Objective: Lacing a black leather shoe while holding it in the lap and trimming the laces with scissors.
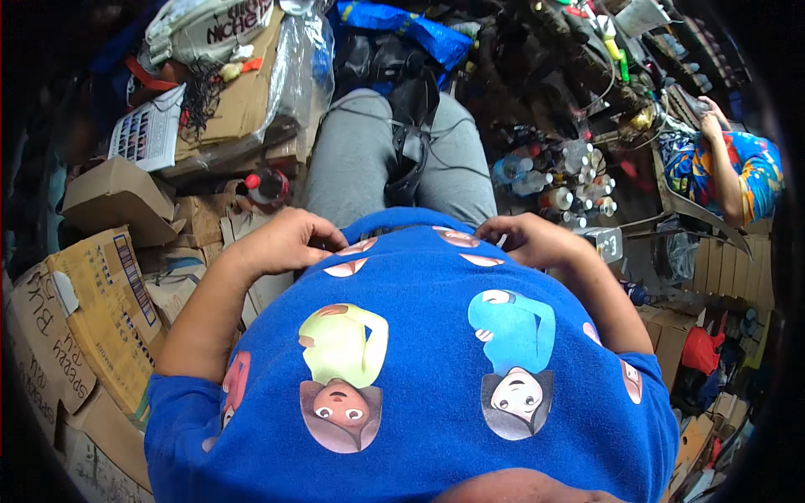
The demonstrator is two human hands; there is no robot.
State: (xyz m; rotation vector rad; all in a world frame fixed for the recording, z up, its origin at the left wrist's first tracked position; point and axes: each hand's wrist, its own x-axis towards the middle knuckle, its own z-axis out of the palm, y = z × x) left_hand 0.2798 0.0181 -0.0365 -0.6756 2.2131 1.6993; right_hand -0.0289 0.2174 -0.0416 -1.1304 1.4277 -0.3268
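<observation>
Both my hands are at the lower edge of the blue shirt [428,327], which is printed with cartoon figures. My left hand [289,239] is closed, its thumb and fingers pinching the shirt's left side. On the other side, my right hand [537,239] has curled fingers gripping the shirt's edge; some fingertips are hidden. Beyond the hem are my grey trousers [348,159], with legs apart. Between them lies a black object [411,151] whose kind I cannot make out. A thin dark cord [457,126] loops across the knees.
Cardboard boxes [101,310] crowd the left, near a red-capped bottle [267,186]. Several plastic bottles [558,180] stand right of my legs. At far right, another person in a colourful shirt [750,176] holds a flat object [688,105]. A blue bag [411,29] lies ahead.
</observation>
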